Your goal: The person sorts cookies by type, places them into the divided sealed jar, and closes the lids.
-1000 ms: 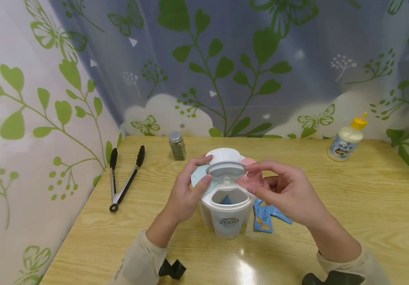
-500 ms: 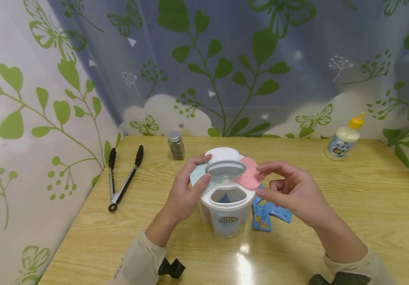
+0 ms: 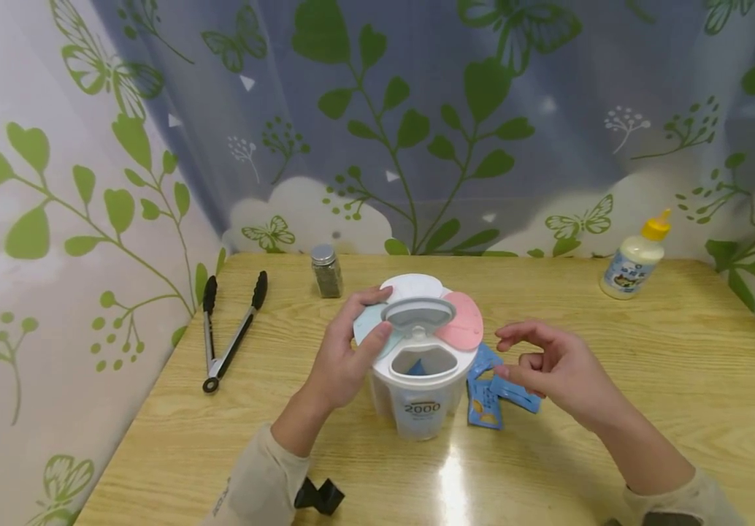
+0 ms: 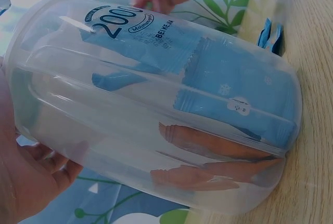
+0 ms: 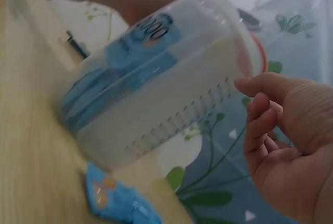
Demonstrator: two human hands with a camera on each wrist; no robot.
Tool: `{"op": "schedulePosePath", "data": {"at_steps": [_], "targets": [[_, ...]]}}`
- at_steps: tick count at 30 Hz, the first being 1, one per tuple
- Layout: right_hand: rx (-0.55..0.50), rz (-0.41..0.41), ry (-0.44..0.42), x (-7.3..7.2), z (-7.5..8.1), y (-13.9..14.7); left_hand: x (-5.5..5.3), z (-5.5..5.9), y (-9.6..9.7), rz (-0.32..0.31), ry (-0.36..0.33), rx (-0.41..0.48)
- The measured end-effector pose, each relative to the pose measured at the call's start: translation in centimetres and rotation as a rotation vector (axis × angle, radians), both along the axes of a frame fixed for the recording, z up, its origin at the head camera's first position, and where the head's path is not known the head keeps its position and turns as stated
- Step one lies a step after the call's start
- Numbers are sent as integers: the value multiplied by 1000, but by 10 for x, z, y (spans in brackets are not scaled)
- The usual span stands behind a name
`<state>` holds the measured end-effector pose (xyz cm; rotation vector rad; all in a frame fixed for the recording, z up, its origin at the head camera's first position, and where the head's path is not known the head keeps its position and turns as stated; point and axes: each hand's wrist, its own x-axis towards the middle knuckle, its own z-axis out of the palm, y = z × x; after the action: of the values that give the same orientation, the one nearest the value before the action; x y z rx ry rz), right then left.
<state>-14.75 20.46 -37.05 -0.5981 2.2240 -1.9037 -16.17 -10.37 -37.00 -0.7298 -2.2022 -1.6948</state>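
A clear plastic storage canister [image 3: 417, 420] marked 2000 stands upright on the table. My left hand [image 3: 345, 354] grips its left side, thumb on the lid. At the lid's front, a grey-lined flap [image 3: 420, 313] stands raised over an opening. The pink flap [image 3: 463, 321], light blue flap [image 3: 366, 323] and white flap [image 3: 410, 286] lie flat. In the left wrist view, blue packets [image 4: 239, 94] and orange-brown packets [image 4: 208, 143] show through separate compartments. To the right of the canister, my right hand [image 3: 558, 369] hovers with loosely curled fingers, holding nothing.
Several blue packets [image 3: 485, 405] lie on the table right of the canister. Black-tipped tongs [image 3: 229, 351] lie spread at the left. A spice jar [image 3: 328, 274] stands behind, and a yellow-capped squeeze bottle [image 3: 634, 263] at the back right. A patterned curtain borders the table.
The pink flap, tilted up in my right fingers a second ago, now lies flat. My right hand has let go and drawn back to the right. The left hand keeps its grip.
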Motion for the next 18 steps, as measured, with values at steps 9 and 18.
{"op": "schedulePosePath", "data": {"at_steps": [9,18], "targets": [[103,-9,-92,-6,-43,21,0,-1,-1,12,-9,-12],[214,-76,-95,-15,-68,35,-2,-1,0,11,8,0]]}}
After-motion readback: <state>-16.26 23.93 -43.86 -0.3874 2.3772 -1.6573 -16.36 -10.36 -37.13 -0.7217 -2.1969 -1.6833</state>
